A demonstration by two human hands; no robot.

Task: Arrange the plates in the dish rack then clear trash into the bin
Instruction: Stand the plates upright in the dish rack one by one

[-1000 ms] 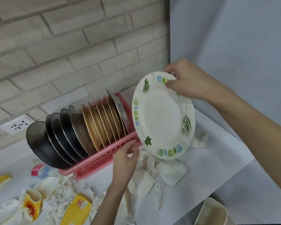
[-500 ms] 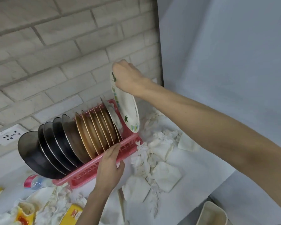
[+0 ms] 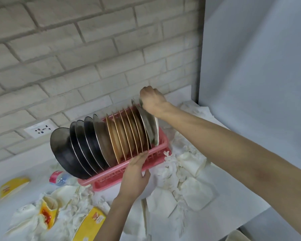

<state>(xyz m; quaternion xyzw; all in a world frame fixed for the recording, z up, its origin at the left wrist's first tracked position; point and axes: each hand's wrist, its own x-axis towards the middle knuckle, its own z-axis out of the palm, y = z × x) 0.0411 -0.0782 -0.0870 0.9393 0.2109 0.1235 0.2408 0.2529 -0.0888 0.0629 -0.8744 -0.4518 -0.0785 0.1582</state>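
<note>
The right hand (image 3: 152,100) gripped the white plate (image 3: 157,129) by its top rim, plate stood on edge at the dish rack's (image 3: 111,173) right end, left hand (image 3: 135,178) pressed straight fingers against the rack's front wall, crumpled tissues (image 3: 189,171) beside the rack.

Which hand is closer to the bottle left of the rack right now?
Left. The left hand rests on the rack's front wall, just right of the bottle; the right hand grips the plate at the rack's far end, farther away.
</note>
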